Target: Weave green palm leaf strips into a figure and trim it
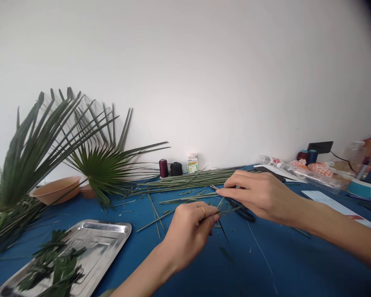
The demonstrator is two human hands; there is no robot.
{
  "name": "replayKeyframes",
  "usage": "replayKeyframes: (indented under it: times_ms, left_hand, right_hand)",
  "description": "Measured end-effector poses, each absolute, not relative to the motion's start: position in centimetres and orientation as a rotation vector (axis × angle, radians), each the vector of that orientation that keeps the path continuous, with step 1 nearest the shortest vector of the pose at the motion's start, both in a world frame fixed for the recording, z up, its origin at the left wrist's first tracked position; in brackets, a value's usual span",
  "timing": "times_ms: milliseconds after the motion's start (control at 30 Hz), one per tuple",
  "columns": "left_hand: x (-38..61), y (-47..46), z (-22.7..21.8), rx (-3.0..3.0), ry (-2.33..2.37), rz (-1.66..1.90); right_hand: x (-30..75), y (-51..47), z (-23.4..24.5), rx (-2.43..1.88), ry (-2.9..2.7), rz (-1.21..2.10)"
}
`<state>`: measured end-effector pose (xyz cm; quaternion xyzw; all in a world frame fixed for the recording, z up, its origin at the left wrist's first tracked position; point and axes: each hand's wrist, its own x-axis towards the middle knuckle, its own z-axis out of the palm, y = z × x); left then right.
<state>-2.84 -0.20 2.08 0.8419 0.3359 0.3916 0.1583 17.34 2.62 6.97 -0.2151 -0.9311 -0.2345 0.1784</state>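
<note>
My left hand, with a ring on one finger, pinches a thin green palm leaf strip that curls into a small loop beside its fingertips. Just above and to the right of the loop, the fingers of my right hand are closed in a pinch; what lies between them is too small to make out. Partly hidden under the right hand, scissors with black handles lie on the blue table. Behind both hands, a bundle of long palm strips runs along the back.
Fan-shaped palm leaves stand at left around an orange bowl. A metal tray holds cut leaf pieces. Thread spools and a small box stand by the wall. A phone and plastic bottle lie right.
</note>
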Motion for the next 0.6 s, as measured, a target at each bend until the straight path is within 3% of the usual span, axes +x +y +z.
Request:
replayKeyframes:
  times_ms: [167,400,600]
  left_hand:
    - [-3.1,-0.1,2.4,2.307,0.928,0.993]
    - [-3.5,0.1,2.6,2.009,0.887,0.853]
    - [-3.6,-0.1,3.0,1.927,0.916,0.796]
  right_hand:
    - [17.1,3.1,7.0,-0.495,-2.631,-0.727]
    - [16.6,3.8,6.8,-0.346,-2.471,-0.524]
    - [16.4,3.0,6.9,-0.309,-2.440,-0.992]
